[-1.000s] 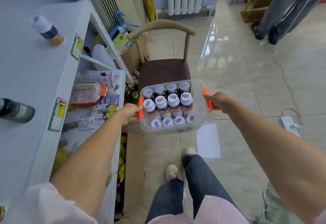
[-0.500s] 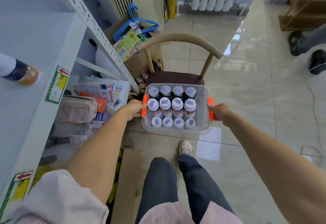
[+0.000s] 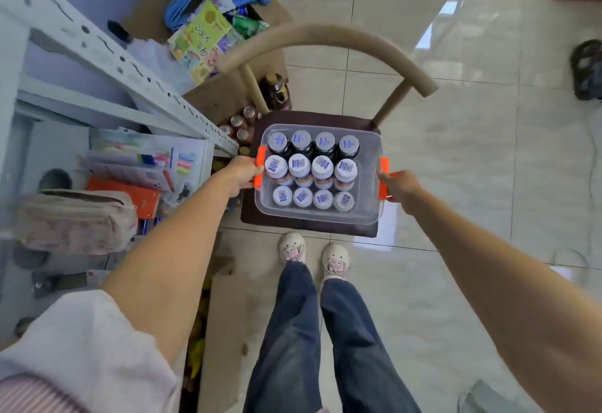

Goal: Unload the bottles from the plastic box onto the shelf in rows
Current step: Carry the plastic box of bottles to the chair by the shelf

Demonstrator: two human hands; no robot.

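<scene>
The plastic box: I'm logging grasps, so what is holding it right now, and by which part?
Both hands hold the plastic box by its orange side handles: the left hand at the left handle, the right hand at the right handle.

The person wears a pale pinkish-white short sleeve [image 3: 75,347] at about 8 o'clock in the head view, with a band of fine pink-and-white stripes at its lowest edge, and both forearms are bare from there to the left hand [image 3: 239,173] and right hand [image 3: 399,186]. Dark blue denim jeans [image 3: 312,331], loose and wide in the leg, fill the 6 o'clock area, and a sliver of the same striped cloth shows beside them at the bottom edge. Below the cuffs sit cream-white sneakers [image 3: 293,246] with pinkish laces.
</scene>
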